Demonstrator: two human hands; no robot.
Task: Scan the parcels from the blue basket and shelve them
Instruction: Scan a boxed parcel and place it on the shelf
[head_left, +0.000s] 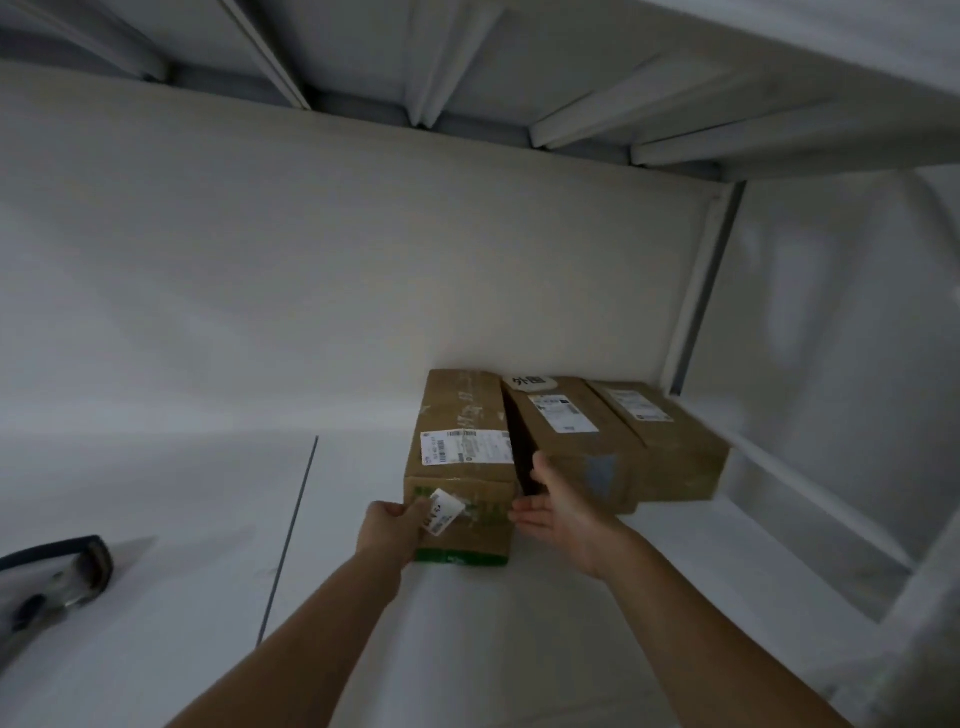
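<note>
Three brown cardboard parcels lie side by side on the white shelf (545, 613), towards its right end. The left parcel (462, 415) has a shipping label on top and green print on its front face. My left hand (392, 527) pinches a small white sticker (442, 512) against that front face. My right hand (558, 512) is open, its fingers at the parcel's front right corner and its thumb up in the gap towards the middle parcel (569, 441). The right parcel (670, 441) lies beyond it, near the shelf's upright. The blue basket is out of view.
A handheld scanner (67, 571) with a dark cable lies on the shelf at the far left. A thin seam (291, 535) divides the shelf boards. The shelf above (727, 78) hangs overhead, and a white upright post (696, 291) closes the right end.
</note>
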